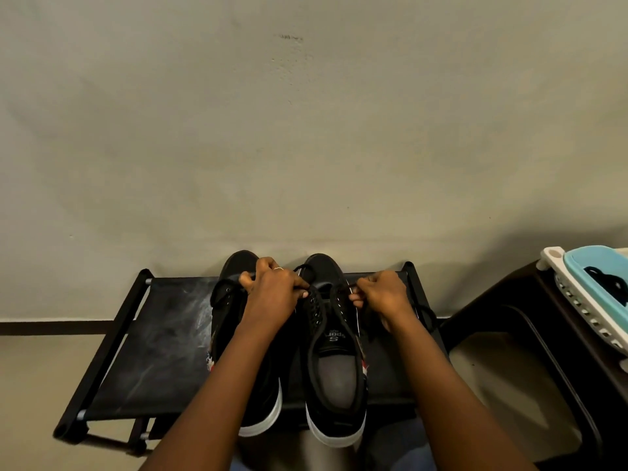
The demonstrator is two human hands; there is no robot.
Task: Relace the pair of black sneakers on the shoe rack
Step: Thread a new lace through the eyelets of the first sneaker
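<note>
Left grip (275,287): fingers curled tightly round a black lace strand (245,275), a ring on one finger. Right grip (384,294): fingers curled, thumb and fingertips pinching a black lace end (352,289). Whether the two belong to one lace cannot be told. Both grips are held over the far half of the shoe rack (159,338), above the eyelet rows. Right sneaker (336,372): black, white-soled, on the rack's fabric top, toe toward the rack's rear edge, heel overhanging its near edge, eyelets largely unlaced. Left sneaker (231,300): touching or just beside it, nearer the rack's middle, mostly hidden by the left forearm. Wall (306,130): directly behind the rack. Dark stool (503,321): just beyond the rack's right end, carrying a white basket (577,312).
</note>
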